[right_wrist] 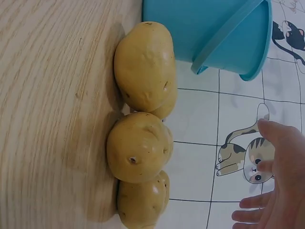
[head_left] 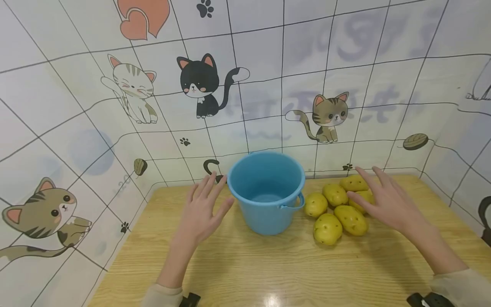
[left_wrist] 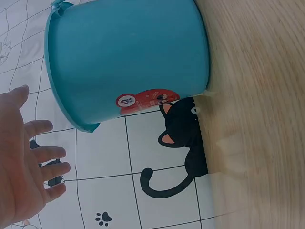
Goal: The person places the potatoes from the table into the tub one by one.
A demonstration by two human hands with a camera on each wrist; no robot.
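A blue bucket (head_left: pixel 268 213) stands upright on the wooden table, its handle folded down against the near right side. Several yellow potatoes (head_left: pixel 350 220) lie grouped to the right of it. My left hand (head_left: pixel 201 211) hovers left of the bucket with fingers spread, holding nothing. Above the right edge of the potatoes is my right hand (head_left: pixel 389 200), its fingers apart and nothing in it. In the left wrist view a red sticker (left_wrist: pixel 150 100) shows on the side of the bucket. The right wrist view shows the potatoes (right_wrist: pixel 138 148) beside the bucket, with the hand apart from them.
The table (head_left: pixel 276 268) has light wood grain. White tiled walls (head_left: pixel 264 51) with cat pictures close it in at the back and both sides. A dark curved object (head_left: pixel 485 217), partly out of frame, is at the far right.
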